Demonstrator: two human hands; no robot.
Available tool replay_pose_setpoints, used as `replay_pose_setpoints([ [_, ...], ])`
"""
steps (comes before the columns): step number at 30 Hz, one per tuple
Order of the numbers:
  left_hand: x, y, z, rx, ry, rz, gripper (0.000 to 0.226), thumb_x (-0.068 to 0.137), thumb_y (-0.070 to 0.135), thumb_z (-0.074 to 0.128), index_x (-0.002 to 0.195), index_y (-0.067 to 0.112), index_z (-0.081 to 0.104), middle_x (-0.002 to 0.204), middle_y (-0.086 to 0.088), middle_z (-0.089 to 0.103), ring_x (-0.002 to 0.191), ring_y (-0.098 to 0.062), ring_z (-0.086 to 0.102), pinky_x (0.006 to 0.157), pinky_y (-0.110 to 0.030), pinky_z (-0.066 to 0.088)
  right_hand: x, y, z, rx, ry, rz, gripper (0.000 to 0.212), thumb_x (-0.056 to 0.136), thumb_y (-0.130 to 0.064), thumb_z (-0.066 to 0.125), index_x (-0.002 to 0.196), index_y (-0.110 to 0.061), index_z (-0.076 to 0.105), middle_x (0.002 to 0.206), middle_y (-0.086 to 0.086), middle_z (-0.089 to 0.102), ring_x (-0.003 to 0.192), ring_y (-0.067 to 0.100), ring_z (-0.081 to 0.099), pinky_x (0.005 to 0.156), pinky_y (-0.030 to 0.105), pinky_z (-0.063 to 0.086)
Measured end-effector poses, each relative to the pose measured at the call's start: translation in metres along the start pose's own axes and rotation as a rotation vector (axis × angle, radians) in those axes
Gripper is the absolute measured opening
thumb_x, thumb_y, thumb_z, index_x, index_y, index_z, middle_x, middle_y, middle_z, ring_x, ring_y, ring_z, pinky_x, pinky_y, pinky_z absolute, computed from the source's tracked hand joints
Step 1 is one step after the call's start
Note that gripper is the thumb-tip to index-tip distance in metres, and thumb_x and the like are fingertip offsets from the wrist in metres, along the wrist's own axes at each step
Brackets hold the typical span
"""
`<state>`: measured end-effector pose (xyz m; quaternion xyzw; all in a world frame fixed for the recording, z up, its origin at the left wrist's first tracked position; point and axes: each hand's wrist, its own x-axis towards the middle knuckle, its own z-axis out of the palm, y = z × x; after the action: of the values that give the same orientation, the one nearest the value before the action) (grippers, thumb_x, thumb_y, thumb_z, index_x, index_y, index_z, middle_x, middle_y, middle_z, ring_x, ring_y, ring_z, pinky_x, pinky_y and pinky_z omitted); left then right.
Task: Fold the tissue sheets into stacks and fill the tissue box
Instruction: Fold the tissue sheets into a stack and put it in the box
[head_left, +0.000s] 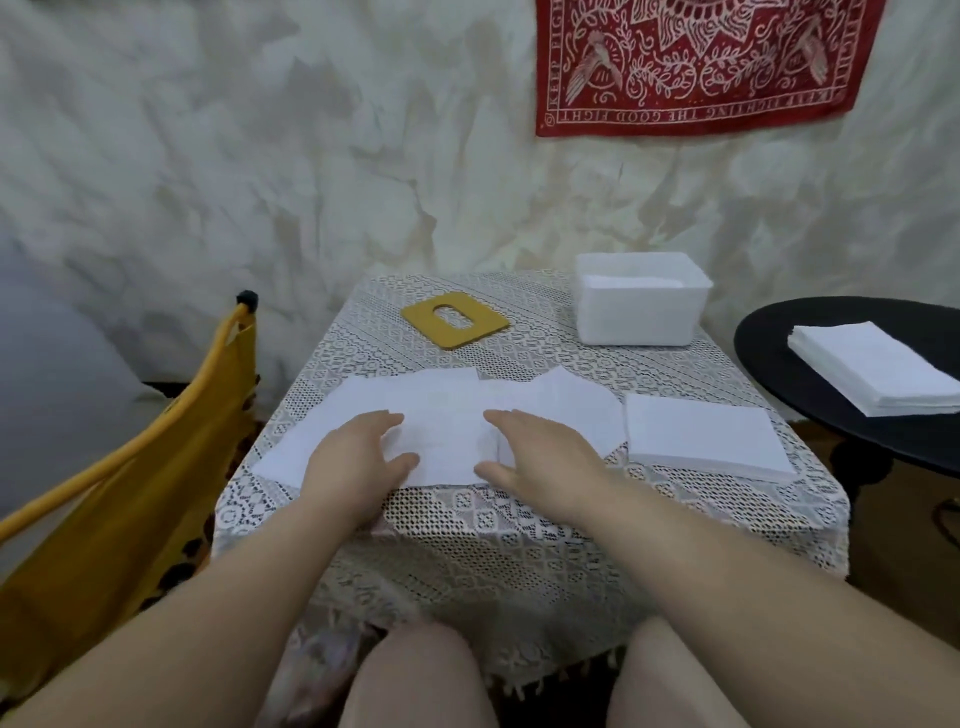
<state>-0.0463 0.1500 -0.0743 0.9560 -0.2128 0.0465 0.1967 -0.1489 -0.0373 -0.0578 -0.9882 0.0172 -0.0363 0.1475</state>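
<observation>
— Pressing flat on a row of overlapping tissue sheets (447, 415), the left hand (358, 457) and right hand (540, 452) lie with fingers straight and spread, pinching nothing. Why so?

— Likely to smooth the sheets and hold them square for a fold; thin paper creeps on the lace cloth of the counter (519, 519).

— And the tissue box (641, 301)?

— Beyond the sheets, to their right at the counter's far edge, open, with white tissue seemingly already inside. Its yellow slotted lid (454, 319) lies off, beyond the sheets to the left, leaving the box free to fill.

— The stacks?

— One folded stack (706, 434) sits just right of the sheets, within reach. Another pile (878, 366) waits on the black side table (769, 338), further right.
</observation>
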Motion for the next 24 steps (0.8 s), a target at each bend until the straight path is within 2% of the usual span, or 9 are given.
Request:
replay_pose_setpoints([
  [4,0.009,0.001,0.001,-0.021,-0.001,0.018,0.054,0.082,0.041,0.067,0.131,0.024,0.054,0.133,0.003,0.057,0.119,-0.018,0.053,0.095,-0.026,0.039,0.023,-0.010,0.005,-0.016,0.012,0.025,0.068,0.091,-0.048,0.053,0.147,-0.019,0.027,0.147,0.002,0.040,0.131,0.022,0.041,0.104,0.035,0.036],
  [8,0.007,-0.003,0.011,-0.066,0.080,0.025,0.045,0.086,0.041,0.063,0.127,0.021,0.059,0.126,0.003,0.061,0.116,-0.017,0.055,0.093,-0.026,0.040,0.034,-0.011,0.011,-0.084,-0.013,0.044,0.057,0.092,-0.048,0.052,0.139,-0.020,0.038,0.128,0.004,0.057,0.115,0.026,0.051,0.090,0.038,0.045],
  [14,0.005,-0.004,0.016,-0.079,0.162,0.058,0.028,0.092,0.028,0.056,0.116,0.018,0.065,0.118,0.002,0.066,0.110,-0.021,0.058,0.088,-0.029,0.043,0.045,-0.011,0.014,-0.239,0.056,0.003,0.033,0.096,-0.043,0.045,0.109,-0.015,0.056,0.100,0.003,0.061,0.097,0.026,0.055,0.075,0.037,0.047],
  [16,0.004,-0.004,0.016,-0.093,0.189,0.067,0.025,0.092,0.026,0.055,0.113,0.018,0.067,0.116,0.002,0.066,0.109,-0.020,0.058,0.088,-0.029,0.043,0.048,-0.011,0.014,-0.290,0.073,-0.027,0.026,0.097,-0.037,0.042,0.088,-0.014,0.051,0.084,0.002,0.053,0.089,0.026,0.056,0.066,0.034,0.044],
  [17,0.003,-0.004,0.016,-0.098,0.198,0.076,0.024,0.093,0.026,0.054,0.112,0.018,0.067,0.116,0.003,0.066,0.108,-0.019,0.058,0.088,-0.029,0.042,0.048,-0.010,0.014,-0.295,0.083,-0.033,0.024,0.097,-0.035,0.042,0.084,-0.015,0.048,0.082,0.001,0.050,0.088,0.026,0.056,0.064,0.033,0.043],
  [18,0.002,-0.004,0.015,-0.099,0.203,0.084,0.024,0.094,0.026,0.053,0.111,0.019,0.067,0.115,0.003,0.066,0.107,-0.019,0.058,0.087,-0.029,0.042,0.048,-0.010,0.015,-0.287,0.094,-0.036,0.023,0.097,-0.034,0.042,0.085,-0.016,0.048,0.084,0.001,0.050,0.088,0.026,0.056,0.064,0.033,0.043],
  [20,0.001,-0.003,0.013,-0.089,0.208,0.093,0.024,0.095,0.029,0.051,0.111,0.021,0.067,0.115,0.006,0.065,0.107,-0.017,0.058,0.085,-0.028,0.042,0.045,-0.009,0.014,-0.238,0.122,-0.025,0.023,0.097,-0.034,0.043,0.101,-0.014,0.055,0.100,0.001,0.054,0.094,0.024,0.055,0.070,0.034,0.045],
  [22,0.000,-0.002,0.009,-0.087,0.208,0.099,0.024,0.096,0.031,0.050,0.111,0.023,0.066,0.115,0.008,0.065,0.106,-0.015,0.058,0.084,-0.027,0.042,0.041,-0.009,0.011,-0.176,0.177,0.014,0.025,0.097,-0.033,0.045,0.114,-0.017,0.053,0.112,-0.002,0.052,0.096,0.021,0.053,0.072,0.033,0.045],
  [24,-0.001,0.006,-0.001,-0.100,0.205,0.101,0.023,0.096,0.031,0.050,0.109,0.024,0.067,0.110,0.008,0.067,0.101,-0.016,0.060,0.082,-0.028,0.045,0.035,-0.008,0.003,-0.115,0.282,0.050,0.019,0.096,-0.034,0.047,0.106,-0.018,0.051,0.106,-0.004,0.050,0.084,0.016,0.049,0.066,0.030,0.040],
])
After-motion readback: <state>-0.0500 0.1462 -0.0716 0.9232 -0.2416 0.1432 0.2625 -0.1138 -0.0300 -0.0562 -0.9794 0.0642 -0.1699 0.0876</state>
